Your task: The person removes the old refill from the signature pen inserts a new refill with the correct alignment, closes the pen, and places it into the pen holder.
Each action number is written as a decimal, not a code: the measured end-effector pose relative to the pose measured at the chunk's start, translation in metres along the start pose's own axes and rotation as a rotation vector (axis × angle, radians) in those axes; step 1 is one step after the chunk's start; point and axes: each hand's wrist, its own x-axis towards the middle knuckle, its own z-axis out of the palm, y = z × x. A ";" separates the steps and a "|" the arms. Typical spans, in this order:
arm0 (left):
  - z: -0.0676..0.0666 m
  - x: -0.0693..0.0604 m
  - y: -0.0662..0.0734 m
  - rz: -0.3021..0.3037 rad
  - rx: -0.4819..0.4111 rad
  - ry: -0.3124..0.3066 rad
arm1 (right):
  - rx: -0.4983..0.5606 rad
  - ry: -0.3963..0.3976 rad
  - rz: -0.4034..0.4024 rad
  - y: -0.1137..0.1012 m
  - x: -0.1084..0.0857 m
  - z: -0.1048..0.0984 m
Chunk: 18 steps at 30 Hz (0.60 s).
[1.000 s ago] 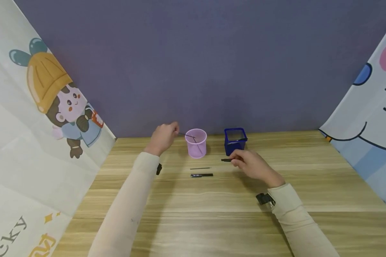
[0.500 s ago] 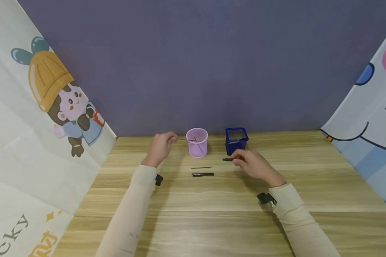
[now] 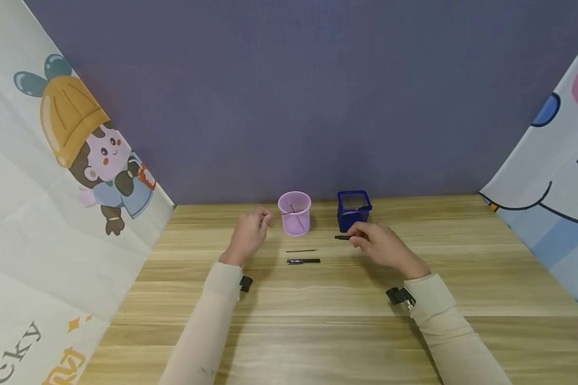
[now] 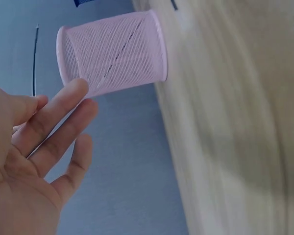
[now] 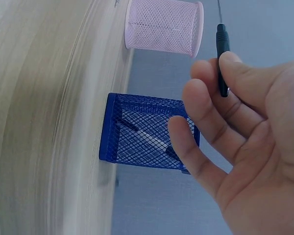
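Note:
My left hand [image 3: 248, 232] pinches a thin dark pen refill [image 4: 36, 61] between thumb and forefinger, its other fingers loosely spread. In the head view, that refill points right, across the pink mesh pen holder [image 3: 296, 223]. A second refill [image 4: 122, 46] leans inside this holder. My right hand [image 3: 380, 245] pinches a short black pen [image 5: 223, 56] in front of the blue mesh pen holder [image 3: 352, 220]. A thin line [image 5: 219, 11] aligns with the pen's end in the right wrist view; I cannot tell whether they join. Another pen [image 5: 149, 138] slants inside the blue holder.
A thin refill [image 3: 301, 251] and a black pen [image 3: 303, 261] with a clip lie on the wooden table [image 3: 294, 331], between the hands. Behind stands a grey-blue panel [image 3: 289, 96]. Printed cloths [image 3: 53, 256] border both sides.
My left hand has come lower and nearer, still pinching the refill. My right hand and its pen have hardly moved.

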 end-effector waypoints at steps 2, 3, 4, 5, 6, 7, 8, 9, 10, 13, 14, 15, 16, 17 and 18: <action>0.003 -0.003 0.001 -0.016 -0.018 -0.032 | 0.003 0.001 0.003 0.000 0.000 0.000; 0.004 -0.004 0.001 -0.025 -0.033 -0.049 | 0.001 0.002 -0.001 0.000 0.000 -0.001; 0.005 -0.006 0.002 -0.029 -0.044 -0.064 | 0.001 0.004 -0.001 0.000 0.000 -0.001; 0.006 -0.007 0.002 -0.030 -0.053 -0.077 | 0.001 0.006 -0.001 0.000 0.000 -0.001; 0.007 -0.008 0.003 -0.027 -0.055 -0.089 | 0.000 0.008 -0.001 0.000 0.001 -0.001; 0.008 -0.010 0.003 -0.021 -0.056 -0.099 | -0.003 0.011 -0.002 0.000 0.001 -0.001; 0.009 -0.011 0.003 -0.010 -0.052 -0.104 | -0.006 0.012 0.000 0.001 0.001 0.000; 0.011 -0.012 0.003 -0.006 -0.049 -0.113 | -0.008 0.012 0.002 0.001 0.001 0.000; 0.012 -0.013 0.003 0.002 -0.038 -0.119 | -0.008 0.014 0.007 0.002 0.001 0.000; 0.015 -0.015 0.004 0.019 -0.019 -0.124 | -0.012 0.011 0.009 0.003 0.001 0.000; 0.016 -0.016 0.004 0.022 -0.017 -0.123 | -0.011 0.009 0.009 0.003 0.000 0.000; 0.017 -0.017 0.004 0.023 -0.017 -0.124 | -0.010 0.008 0.007 0.004 0.000 0.000; 0.018 -0.017 0.004 0.029 -0.013 -0.122 | -0.013 0.010 0.007 0.004 0.000 0.000; 0.019 -0.018 0.005 0.037 -0.012 -0.120 | -0.020 0.013 0.007 0.005 0.000 0.000; 0.020 -0.018 0.005 0.046 -0.009 -0.118 | -0.026 0.016 0.003 0.005 0.000 0.000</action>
